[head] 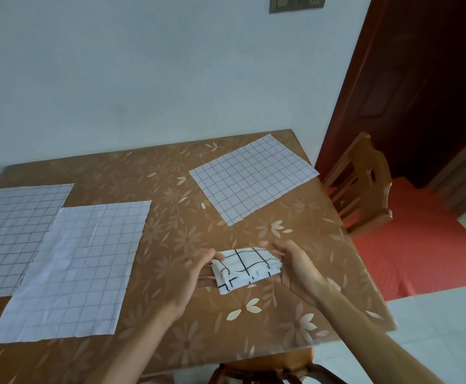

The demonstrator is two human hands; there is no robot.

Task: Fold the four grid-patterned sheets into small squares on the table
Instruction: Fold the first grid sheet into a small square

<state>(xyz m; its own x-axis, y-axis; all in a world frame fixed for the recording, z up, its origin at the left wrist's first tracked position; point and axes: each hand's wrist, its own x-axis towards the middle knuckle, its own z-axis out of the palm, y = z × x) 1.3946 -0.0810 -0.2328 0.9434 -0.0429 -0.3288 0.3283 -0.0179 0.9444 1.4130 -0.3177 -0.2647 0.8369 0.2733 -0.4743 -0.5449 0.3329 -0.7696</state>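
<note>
Beneath folded sheet (243,268), left hand's (195,268) fingers

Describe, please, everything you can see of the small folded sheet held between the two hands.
The folded sheet is white with a bold black grid, doubled into a small, slightly tilted rectangle, layers showing at its near edge. It looks like thin cloth or paper; I cannot tell which. The left hand grips its left end, the right hand its right end, over the near right part of the table; whether it rests there is unclear.
</note>
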